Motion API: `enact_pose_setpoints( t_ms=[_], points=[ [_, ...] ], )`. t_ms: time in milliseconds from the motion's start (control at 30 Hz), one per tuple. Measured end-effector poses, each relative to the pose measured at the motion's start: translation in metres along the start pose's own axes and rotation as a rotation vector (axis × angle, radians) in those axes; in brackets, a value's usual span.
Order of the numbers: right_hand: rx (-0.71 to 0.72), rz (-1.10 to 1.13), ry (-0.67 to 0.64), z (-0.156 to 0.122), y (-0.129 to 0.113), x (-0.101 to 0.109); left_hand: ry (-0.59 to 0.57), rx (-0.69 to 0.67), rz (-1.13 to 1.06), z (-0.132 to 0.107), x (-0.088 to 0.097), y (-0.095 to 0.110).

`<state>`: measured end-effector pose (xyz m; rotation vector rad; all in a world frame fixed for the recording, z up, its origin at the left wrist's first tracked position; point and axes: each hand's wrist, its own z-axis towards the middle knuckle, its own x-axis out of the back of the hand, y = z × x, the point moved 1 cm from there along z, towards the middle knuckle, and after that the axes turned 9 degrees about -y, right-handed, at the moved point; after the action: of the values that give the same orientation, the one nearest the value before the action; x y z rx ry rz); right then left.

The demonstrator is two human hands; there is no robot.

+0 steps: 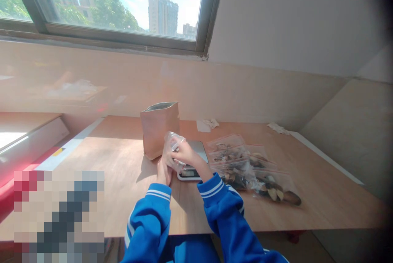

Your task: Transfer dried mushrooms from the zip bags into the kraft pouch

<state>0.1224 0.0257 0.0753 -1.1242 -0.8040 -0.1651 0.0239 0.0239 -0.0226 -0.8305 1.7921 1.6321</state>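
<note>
A brown paper pouch [159, 128] stands upright and open on the wooden worktop [322, 197]. Filled clear bags [254, 171] (dark dried pieces inside) lie in an overlapping row to the right. Paper scraps [207, 124] rest near the back wall, below a window [123, 5].

A wooden table [322, 197] fills the near and middle ground, its surface pale and sunlit toward the left. Behind it runs a low wooden back panel [215, 87], glossy enough to carry faint reflections. Above, at far left, a dark-framed window [123, 1] shows tall buildings, trees and a bright cloudy sky. A plain pale wall [291, 17] occupies the far right, meeting an angled side panel [353, 132].
</note>
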Motion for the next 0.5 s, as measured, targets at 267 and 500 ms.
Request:
enact_pose_setpoints(
  t_ms=[267,500],
  points=[
    [0.03,-0.001,-0.027,-0.001,-0.006,-0.007,-0.011,-0.018,0.006,-0.002,-0.001,0.002],
    [0.071,0.133,0.121,-0.015,-0.012,-0.004,-0.084,0.021,-0.015,-0.003,-0.001,0.008]
  ],
)
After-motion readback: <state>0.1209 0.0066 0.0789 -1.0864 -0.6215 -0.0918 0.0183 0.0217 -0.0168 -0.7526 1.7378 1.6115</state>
